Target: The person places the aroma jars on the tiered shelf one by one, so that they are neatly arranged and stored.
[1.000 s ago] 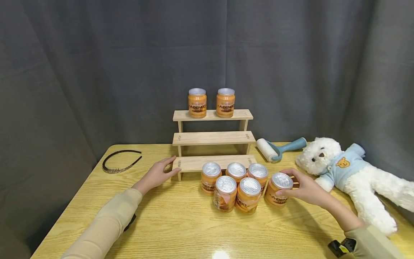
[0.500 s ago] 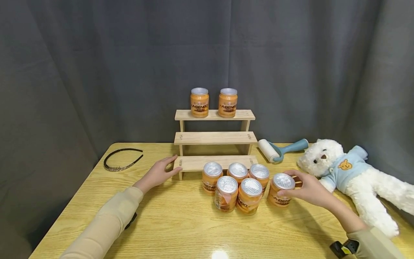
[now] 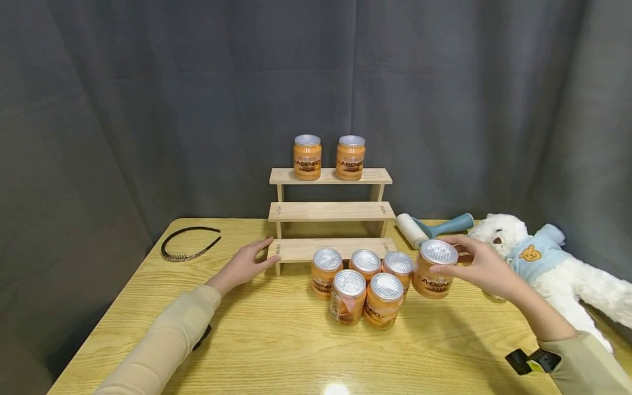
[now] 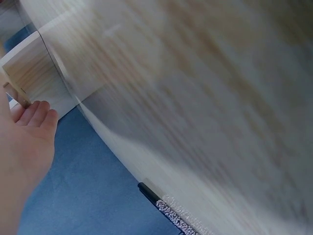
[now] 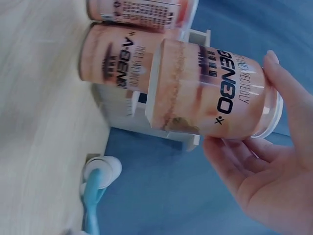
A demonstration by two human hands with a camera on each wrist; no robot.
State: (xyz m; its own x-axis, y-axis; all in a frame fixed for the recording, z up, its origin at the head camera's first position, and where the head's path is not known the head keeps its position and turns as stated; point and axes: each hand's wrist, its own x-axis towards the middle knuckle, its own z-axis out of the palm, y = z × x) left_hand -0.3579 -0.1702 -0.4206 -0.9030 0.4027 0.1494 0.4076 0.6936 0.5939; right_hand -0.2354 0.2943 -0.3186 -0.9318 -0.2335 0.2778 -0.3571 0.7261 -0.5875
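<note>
My right hand (image 3: 481,266) grips an orange jar (image 3: 433,282) with a silver lid, thumb on one side and fingers on the other. In the right wrist view the held jar (image 5: 210,88) is tilted, its base clear of the table. Several like jars (image 3: 348,299) stand clustered just left of it, in front of a three-step wooden display stand (image 3: 331,210). Two more jars (image 3: 307,159) stand on the stand's top step. My left hand (image 3: 245,267) holds the left end of the lowest step, thumb at its front edge; in the left wrist view the fingers (image 4: 41,115) curl there.
A white lint roller (image 3: 444,226) with a blue handle lies right of the stand. A white teddy bear (image 3: 543,258) in a blue shirt lies at the right, partly behind my right hand. A black headband (image 3: 187,252) lies at the left. A grey curtain (image 3: 197,109) hangs behind.
My right hand has lifted the jar up off the table, slightly to the right and back. The left hand stays at the stand. The whole head view has shifted slightly.
</note>
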